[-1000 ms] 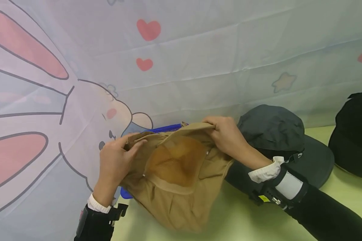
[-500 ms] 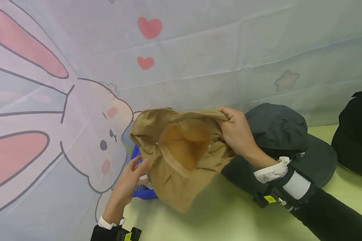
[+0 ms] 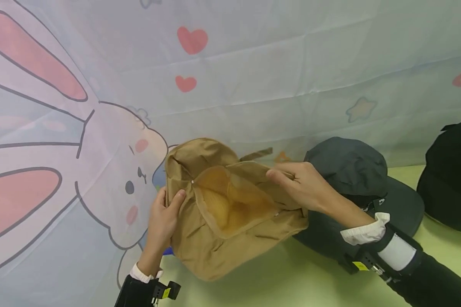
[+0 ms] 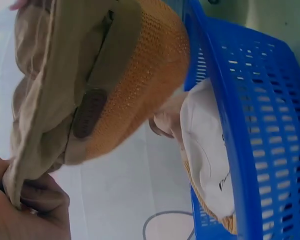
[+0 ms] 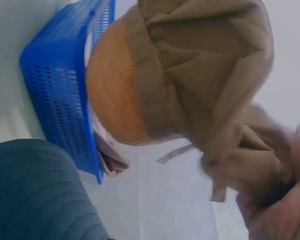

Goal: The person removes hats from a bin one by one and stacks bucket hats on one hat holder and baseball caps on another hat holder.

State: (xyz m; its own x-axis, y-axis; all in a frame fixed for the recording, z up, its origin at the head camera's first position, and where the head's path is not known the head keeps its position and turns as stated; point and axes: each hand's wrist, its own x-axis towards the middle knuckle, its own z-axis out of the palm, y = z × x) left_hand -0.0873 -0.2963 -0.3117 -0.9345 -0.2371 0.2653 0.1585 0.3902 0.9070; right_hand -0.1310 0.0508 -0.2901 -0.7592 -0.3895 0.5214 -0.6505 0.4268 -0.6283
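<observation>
A tan wide-brimmed sun hat (image 3: 211,260) is held up with its inside facing me. Its crown (image 4: 150,70) is orange mesh, and a dark oval patch (image 4: 90,113) sits on the band in the left wrist view. My left hand (image 3: 163,224) pinches the brim at its left edge, thumb on the near face. At the upper right, my right hand (image 3: 311,183) grips the folded brim between thumb and fingers. Loose straps (image 3: 256,154) stick out behind the hat. The left wrist view shows the blue perforated basket (image 4: 285,130) behind it, holding a white hat (image 4: 205,132).
To the right on the pale green table (image 3: 261,283) lies a dark grey cap (image 3: 345,166), close to my right forearm. Farther right is a black cap (image 3: 451,179). A printed cloth backdrop (image 3: 261,106) with a rabbit and hearts hangs behind.
My left hand let go of the brim's upper left, moved down and now pinches its left edge. The hat has turned and its brim spreads wider. My right hand has come slightly lower.
</observation>
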